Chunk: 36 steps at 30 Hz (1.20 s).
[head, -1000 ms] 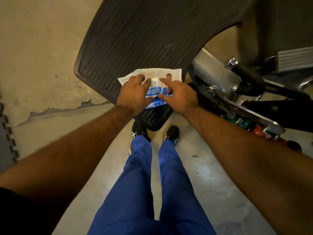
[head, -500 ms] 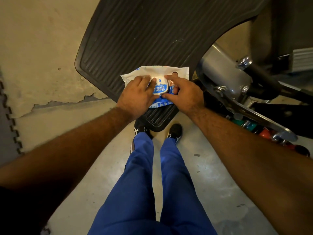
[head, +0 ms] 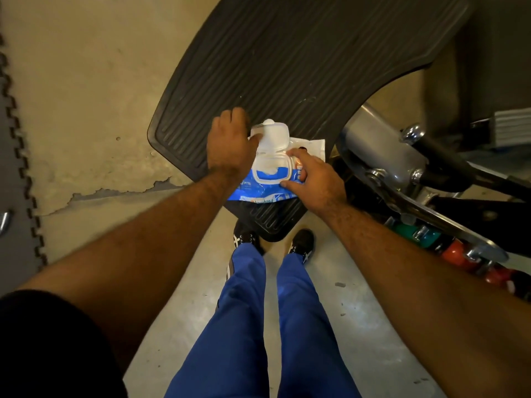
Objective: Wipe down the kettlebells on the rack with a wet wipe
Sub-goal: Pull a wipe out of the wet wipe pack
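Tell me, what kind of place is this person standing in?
Most likely a gym or home workout room. A row of green, orange and red kettlebells sits low at the right, grey interlocking foam floor tiles line the left edge, and a ribbed black rubber platform lies ahead.

wipes pack on mat | kettlebells right | feet below
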Each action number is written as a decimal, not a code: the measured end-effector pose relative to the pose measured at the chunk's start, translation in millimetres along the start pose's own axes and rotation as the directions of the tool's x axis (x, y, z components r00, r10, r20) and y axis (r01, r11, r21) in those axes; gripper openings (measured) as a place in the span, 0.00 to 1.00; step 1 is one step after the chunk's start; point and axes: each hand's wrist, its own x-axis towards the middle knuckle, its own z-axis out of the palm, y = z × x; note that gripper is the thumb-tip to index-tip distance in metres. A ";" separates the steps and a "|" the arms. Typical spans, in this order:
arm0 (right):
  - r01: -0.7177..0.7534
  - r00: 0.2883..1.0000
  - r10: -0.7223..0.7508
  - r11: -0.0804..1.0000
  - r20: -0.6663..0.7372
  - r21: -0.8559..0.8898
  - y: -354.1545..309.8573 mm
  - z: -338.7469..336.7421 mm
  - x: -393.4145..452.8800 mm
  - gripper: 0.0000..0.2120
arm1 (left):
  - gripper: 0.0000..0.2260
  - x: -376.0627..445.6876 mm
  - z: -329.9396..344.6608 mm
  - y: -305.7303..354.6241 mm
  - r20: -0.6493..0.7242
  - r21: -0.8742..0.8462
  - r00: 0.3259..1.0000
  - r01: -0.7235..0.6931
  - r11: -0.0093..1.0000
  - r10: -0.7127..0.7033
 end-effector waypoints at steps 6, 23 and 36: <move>-0.006 0.999 0.006 1.000 0.044 -0.003 -4.9 -4.9 -0.8 0.31 | 0.10 -37.9 0.3 -7.4 0.013 0.163 0.964 -0.263 0.951 0.264; -0.013 0.999 0.012 1.000 0.030 0.028 -2.9 -1.5 0.1 0.32 | 0.18 -57.8 21.1 15.4 0.282 0.451 0.956 -0.203 0.869 0.076; 0.002 1.000 -0.002 1.000 -0.018 0.002 0.4 2.8 -1.0 0.31 | 0.12 -77.1 31.6 17.1 0.070 0.010 0.997 0.022 1.000 -0.023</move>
